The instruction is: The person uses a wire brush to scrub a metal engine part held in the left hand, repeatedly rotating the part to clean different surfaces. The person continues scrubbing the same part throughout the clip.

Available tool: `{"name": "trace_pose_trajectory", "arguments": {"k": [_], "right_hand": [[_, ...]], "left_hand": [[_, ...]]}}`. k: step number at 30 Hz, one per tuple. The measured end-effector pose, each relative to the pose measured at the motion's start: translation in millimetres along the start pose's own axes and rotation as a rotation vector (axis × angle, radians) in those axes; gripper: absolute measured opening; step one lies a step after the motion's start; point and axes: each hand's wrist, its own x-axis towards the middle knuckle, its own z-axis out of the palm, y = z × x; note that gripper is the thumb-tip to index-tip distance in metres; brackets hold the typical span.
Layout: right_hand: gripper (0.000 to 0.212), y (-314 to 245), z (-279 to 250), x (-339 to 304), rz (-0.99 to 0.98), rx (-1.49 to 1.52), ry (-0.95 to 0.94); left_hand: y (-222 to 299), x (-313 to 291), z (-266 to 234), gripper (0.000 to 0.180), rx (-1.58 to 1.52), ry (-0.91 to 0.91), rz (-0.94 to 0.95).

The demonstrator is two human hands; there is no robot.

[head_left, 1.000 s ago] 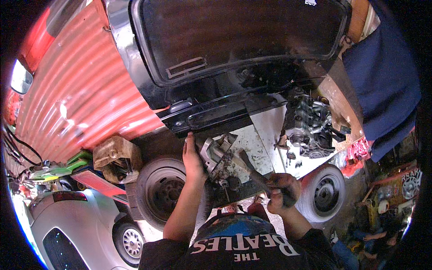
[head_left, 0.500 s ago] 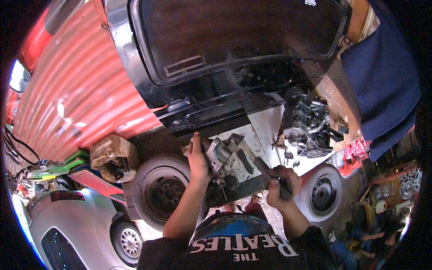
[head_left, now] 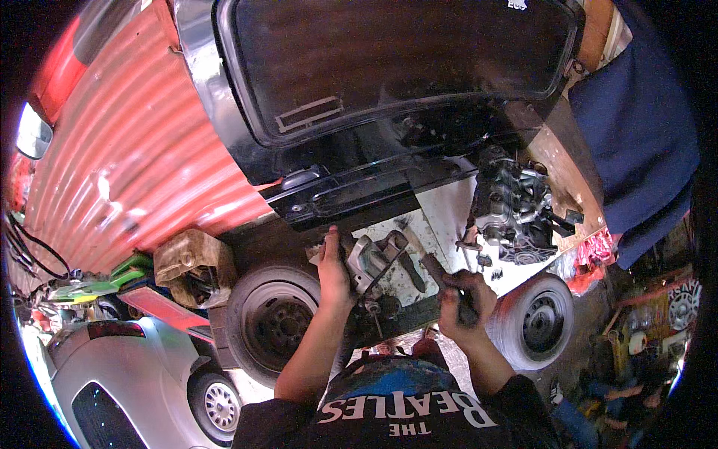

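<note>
Red corrugated sheet (head_left: 142, 150) takes up most of our left, with a cut jug (head_left: 191, 258) at its lower end and a silver car (head_left: 146, 367) further down on that side. Dead ahead a big black panel (head_left: 404, 71) runs along the far side of the bench (head_left: 428, 238), so that's basically a wall for us. The engine (head_left: 516, 202) hogs the right part of the worktop, small parts (head_left: 482, 260) sitting near it, then a blue cloth (head_left: 636, 142) hanging beyond and a red bag (head_left: 592, 258) below.

Two wheels crowd the near side: the left wheel (head_left: 280, 322) is partly behind our forearm, and the right wheel (head_left: 535, 322) is just right of our other hand.

Our metal casting (head_left: 370, 262) sits on the left half of the bench, tilted, close to the near edge. Our left hand (head_left: 334, 273) is up against its left side; the fingers are mostly tucked out of sight, so we can't tell how firmly it's gripping. Our right hand (head_left: 465, 303) is clenched around a dark tool (head_left: 435, 269), its end pointing up and left, apart from the casting. Best elbow room we've got is the pale patch between casting and engine.
</note>
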Motion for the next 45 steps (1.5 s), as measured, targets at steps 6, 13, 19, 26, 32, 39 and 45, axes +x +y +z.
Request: {"name": "trace_pose_trajectory", "arguments": {"k": [6, 13, 19, 26, 32, 39, 45], "right_hand": [[0.022, 4.0, 5.5, -2.9, -0.054, -0.109, -0.042], [0.016, 5.6, 11.0, -2.7, -0.165, 0.026, -0.011], [0.023, 9.1, 4.8, -4.4, -0.172, 0.031, -0.059], [0.019, -0.9, -4.6, 9.6, -0.262, 0.036, -0.054], [0.020, 11.7, 6.2, 3.4, 0.030, 0.059, 0.049], [0.023, 4.6, -3.0, 6.2, 0.021, -0.058, -0.001], [0.023, 14.6, -14.8, -10.8, 0.062, -0.099, -0.130]], "left_hand": [[-2.8, 4.3, -8.6, 0.042, -0.071, -0.078, -0.124], [1.8, 2.5, -3.1, 0.047, -0.065, -0.083, -0.126], [-0.4, 4.9, -2.4, 0.043, -0.055, -0.055, -0.182], [-5.0, 6.9, -2.9, 0.038, -0.021, 0.006, -0.156], [-4.8, 6.3, 1.2, 0.043, -0.031, 0.000, -0.140], [-8.4, 11.8, -2.6, 0.046, 0.096, 0.051, 0.049], [-1.8, 17.0, -4.5, 0.042, 0.082, 0.073, 0.175]]}}
